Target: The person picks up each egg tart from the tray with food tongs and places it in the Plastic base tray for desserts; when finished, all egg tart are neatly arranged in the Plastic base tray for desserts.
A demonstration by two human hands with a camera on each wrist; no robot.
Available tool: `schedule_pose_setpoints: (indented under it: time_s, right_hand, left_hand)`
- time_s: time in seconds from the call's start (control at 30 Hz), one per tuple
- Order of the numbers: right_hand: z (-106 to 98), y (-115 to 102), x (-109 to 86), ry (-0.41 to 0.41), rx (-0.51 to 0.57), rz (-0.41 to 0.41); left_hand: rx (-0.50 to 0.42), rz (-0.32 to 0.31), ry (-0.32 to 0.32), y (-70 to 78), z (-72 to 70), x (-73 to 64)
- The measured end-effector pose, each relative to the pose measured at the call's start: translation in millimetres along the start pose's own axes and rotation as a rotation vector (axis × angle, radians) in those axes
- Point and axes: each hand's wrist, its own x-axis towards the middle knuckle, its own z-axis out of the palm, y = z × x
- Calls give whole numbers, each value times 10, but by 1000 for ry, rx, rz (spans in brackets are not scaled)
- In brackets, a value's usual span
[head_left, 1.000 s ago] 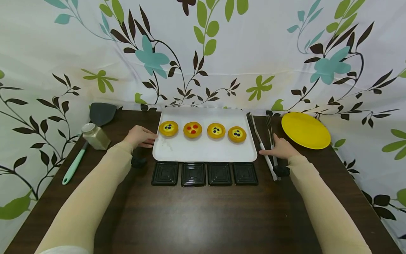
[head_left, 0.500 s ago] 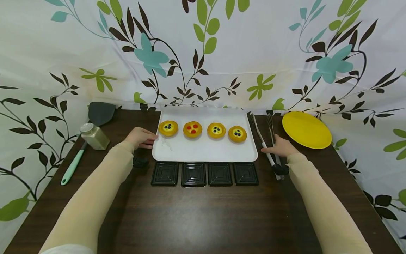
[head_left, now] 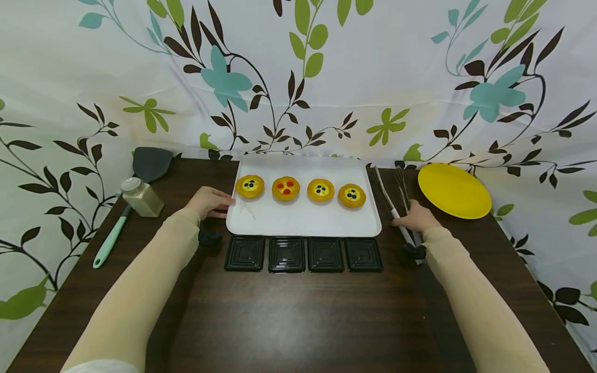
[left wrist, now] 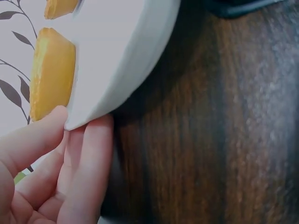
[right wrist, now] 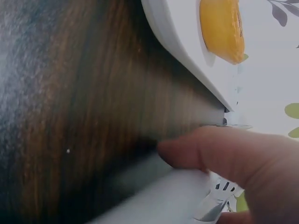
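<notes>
My left hand point(head_left: 208, 201) pinches the left rim of a white rectangular tray point(head_left: 303, 220), thumb on top and fingers beneath it in the left wrist view. A row of round tarts stands on the tray: one tart point(head_left: 286, 188) has red spots, while others, like the far-right tart point(head_left: 352, 196), have dark blue ones. To the tray's right, my right hand point(head_left: 416, 216) grips a pair of metal tongs point(head_left: 406, 234) with white handles. Its thumb point(right wrist: 182, 151) lies against a blurred white handle point(right wrist: 163, 200) in the right wrist view; a slotted metal end shows behind.
Several black square dishes point(head_left: 244, 253) line the tray's front edge. A yellow plate point(head_left: 454, 190) is at the back right. On the left are a glass jar point(head_left: 145, 201) with a pale lid and a dark turner point(head_left: 151, 165) with a mint handle. A patterned cloth point(head_left: 298, 119) hangs behind.
My right hand has closed in on the tongs, whose handle end has swung to the right. The left hand keeps its hold on the tray. The head view has shifted slightly.
</notes>
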Motion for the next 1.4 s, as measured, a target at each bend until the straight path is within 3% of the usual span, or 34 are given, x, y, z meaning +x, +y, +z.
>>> schedule_pose_setpoints:
  time_s: [0.3,0.5,0.7,0.87,1.03,1.4]
  right_hand:
    - [12,116,-37,111,159,-16]
    - [10,237,-60,222,87,-23]
    - [9,368,-174,307,150,-74]
    - [-29,451,-322,311,153,-110]
    - [-33,488,-451,291,80,-115]
    - [66,347,-593,268,-19,-172]
  left_hand:
    - [27,-8,13,27,32,-11]
    - [35,-25,24,16,36,14]
    - [46,-35,29,3,20,32]
    - [49,-38,37,13,32,48]
    - [43,-36,37,21,53,61]
    - [46,-18,38,9,57,42]
